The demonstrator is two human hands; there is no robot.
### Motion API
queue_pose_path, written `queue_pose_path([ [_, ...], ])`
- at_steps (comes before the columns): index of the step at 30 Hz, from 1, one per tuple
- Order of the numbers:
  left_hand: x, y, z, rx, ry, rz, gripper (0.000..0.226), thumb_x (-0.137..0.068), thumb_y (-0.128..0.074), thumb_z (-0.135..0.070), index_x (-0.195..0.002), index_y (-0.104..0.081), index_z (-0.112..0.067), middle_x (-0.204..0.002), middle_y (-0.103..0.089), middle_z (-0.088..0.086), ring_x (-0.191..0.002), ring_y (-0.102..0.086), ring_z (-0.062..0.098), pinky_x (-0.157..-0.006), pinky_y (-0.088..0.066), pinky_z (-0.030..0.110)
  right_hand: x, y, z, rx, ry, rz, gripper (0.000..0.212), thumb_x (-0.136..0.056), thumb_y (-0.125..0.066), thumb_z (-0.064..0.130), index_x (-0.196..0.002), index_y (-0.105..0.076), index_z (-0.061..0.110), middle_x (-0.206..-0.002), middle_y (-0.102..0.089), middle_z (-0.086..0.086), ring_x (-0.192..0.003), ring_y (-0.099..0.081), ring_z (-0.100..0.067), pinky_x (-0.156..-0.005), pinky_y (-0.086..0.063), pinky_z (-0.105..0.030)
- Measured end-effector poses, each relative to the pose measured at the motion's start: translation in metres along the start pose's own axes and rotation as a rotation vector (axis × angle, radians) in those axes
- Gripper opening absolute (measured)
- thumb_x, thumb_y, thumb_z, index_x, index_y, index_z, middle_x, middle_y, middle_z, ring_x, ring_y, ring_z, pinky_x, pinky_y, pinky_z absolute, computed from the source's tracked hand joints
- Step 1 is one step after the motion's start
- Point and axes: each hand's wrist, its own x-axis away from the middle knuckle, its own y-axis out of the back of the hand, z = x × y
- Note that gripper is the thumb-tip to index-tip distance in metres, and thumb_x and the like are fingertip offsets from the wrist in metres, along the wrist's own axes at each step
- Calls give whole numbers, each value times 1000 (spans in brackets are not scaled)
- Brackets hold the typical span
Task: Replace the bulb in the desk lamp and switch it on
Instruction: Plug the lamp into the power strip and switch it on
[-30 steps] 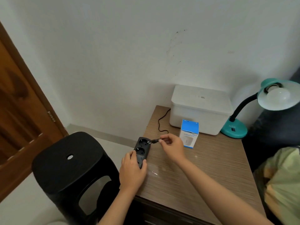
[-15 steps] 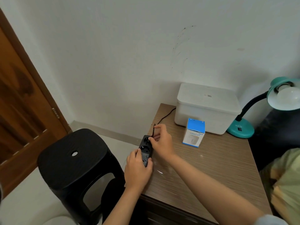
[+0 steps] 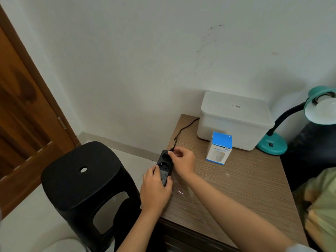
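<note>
A teal desk lamp [image 3: 272,145] stands at the table's far right corner, its black neck curving up to a shade holding a white bulb [image 3: 325,106]. The bulb is unlit. A black power strip [image 3: 164,165] lies at the table's left edge. My left hand [image 3: 154,190] grips its near end. My right hand [image 3: 182,161] pinches the lamp's black plug over the strip's far socket. The black cord [image 3: 183,129] runs from there back toward the wall.
A white lidded box [image 3: 234,119] sits at the back of the wooden table [image 3: 245,188]. A small blue and white carton [image 3: 219,148] stands in front of it. A black plastic stool [image 3: 83,180] is left of the table, a wooden door [image 3: 23,115] beyond.
My right hand has brought the plug from beside the strip to over its far socket. My left hand has kept hold of the strip.
</note>
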Motion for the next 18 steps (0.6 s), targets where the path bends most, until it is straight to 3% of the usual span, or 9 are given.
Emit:
queue_pose_path([
  [6, 1, 1, 0, -4, 5, 0, 56, -84, -58, -38, -130, -47, -9, -125, -53, 6, -116, -48, 19, -87, -49, 30, 5, 1, -4, 66, 82, 10, 16, -79, -70, 10, -95, -71, 12, -84, -64, -2, -78, -63, -17, -74, -55, -32],
  [10, 1, 2, -2, -6, 10, 0, 56, -84, -59, -37, -130, -47, -8, -125, -53, 7, -116, -49, 21, -88, -49, 31, 6, 2, 0, 170, 180, 35, 14, -80, -69, 12, -93, -72, 12, -82, -64, -4, -76, -60, -16, -70, -50, -28],
  [18, 1, 2, -3, -8, 6, -9, 54, -84, -60, -35, -129, -49, -7, -124, -55, 8, -115, -50, 21, -87, -49, 31, -3, 7, 1, 109, 17, 44, 12, -73, -76, 14, -83, -69, 11, -72, -65, 3, -66, -60, -8, -64, -50, -17],
])
